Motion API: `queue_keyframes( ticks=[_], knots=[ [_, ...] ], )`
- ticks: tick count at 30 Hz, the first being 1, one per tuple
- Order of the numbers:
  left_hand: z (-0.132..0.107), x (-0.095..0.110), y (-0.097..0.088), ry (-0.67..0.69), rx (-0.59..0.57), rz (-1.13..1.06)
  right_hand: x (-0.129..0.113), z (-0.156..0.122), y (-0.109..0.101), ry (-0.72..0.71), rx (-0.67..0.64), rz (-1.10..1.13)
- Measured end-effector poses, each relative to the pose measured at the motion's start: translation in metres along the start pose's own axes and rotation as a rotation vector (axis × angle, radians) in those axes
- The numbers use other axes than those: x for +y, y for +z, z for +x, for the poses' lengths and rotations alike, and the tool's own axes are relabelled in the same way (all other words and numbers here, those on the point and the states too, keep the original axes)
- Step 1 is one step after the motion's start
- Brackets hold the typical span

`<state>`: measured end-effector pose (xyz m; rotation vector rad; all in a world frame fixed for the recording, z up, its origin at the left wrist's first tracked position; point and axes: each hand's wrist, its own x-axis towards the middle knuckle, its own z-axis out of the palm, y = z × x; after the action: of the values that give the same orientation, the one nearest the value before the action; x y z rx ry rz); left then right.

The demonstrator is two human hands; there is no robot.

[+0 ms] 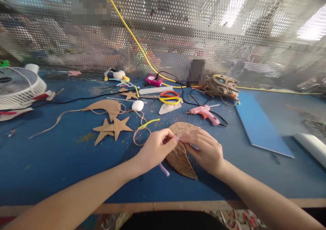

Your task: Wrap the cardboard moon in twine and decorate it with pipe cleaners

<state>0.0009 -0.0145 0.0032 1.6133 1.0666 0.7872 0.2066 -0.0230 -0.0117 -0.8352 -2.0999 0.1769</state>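
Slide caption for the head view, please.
Left hand and right hand pinch a purple piece over a twine-covered crescent on a blue table, a pink glue gun beyond.

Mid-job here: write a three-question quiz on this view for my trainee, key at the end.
1. True or false: the pink glue gun lies on the blue table.
2. How many cardboard stars overlap beside the left hand? (a) two (b) four (c) six
3. Fill in the colour: the left hand and right hand meet over the brown crescent; the strip showing below the left hand is ____.
Key: 1. true; 2. a; 3. purple
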Motion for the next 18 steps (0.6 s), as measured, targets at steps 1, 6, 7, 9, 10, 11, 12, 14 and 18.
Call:
queue_keyframes(
  ticks=[1,6,7,9,10,11,12,14,18],
  knots=[
    [0.001,0.000,0.000,-0.041,-0.020,-0.027,0.002,-0.001,-0.003,-0.097,-0.040,-0.073],
    [-0.001,0.000,0.000,-0.024,-0.014,-0.109,0.003,-0.002,-0.006,-0.168,-0.011,-0.195],
    [-0.003,0.001,0.000,0.035,0.032,-0.084,0.002,-0.001,-0.003,-0.077,0.054,-0.166],
    [-0.006,0.002,-0.001,0.165,0.156,-0.007,0.001,0.001,0.004,0.139,0.194,-0.093],
    [-0.008,0.003,-0.002,0.230,0.220,0.037,0.000,0.002,0.007,0.238,0.263,-0.040],
    [-0.010,0.003,-0.002,0.293,0.278,0.082,0.000,0.003,0.010,0.327,0.318,0.033],
    [-0.011,0.003,-0.003,0.353,0.325,0.128,0.000,0.004,0.012,0.413,0.342,0.134],
    [-0.012,0.002,-0.003,0.452,0.380,0.219,-0.003,0.005,0.013,0.585,0.263,0.393],
    [-0.012,-0.002,-0.002,0.552,0.352,0.353,-0.013,0.006,0.009,0.819,0.018,0.774]
  ],
)
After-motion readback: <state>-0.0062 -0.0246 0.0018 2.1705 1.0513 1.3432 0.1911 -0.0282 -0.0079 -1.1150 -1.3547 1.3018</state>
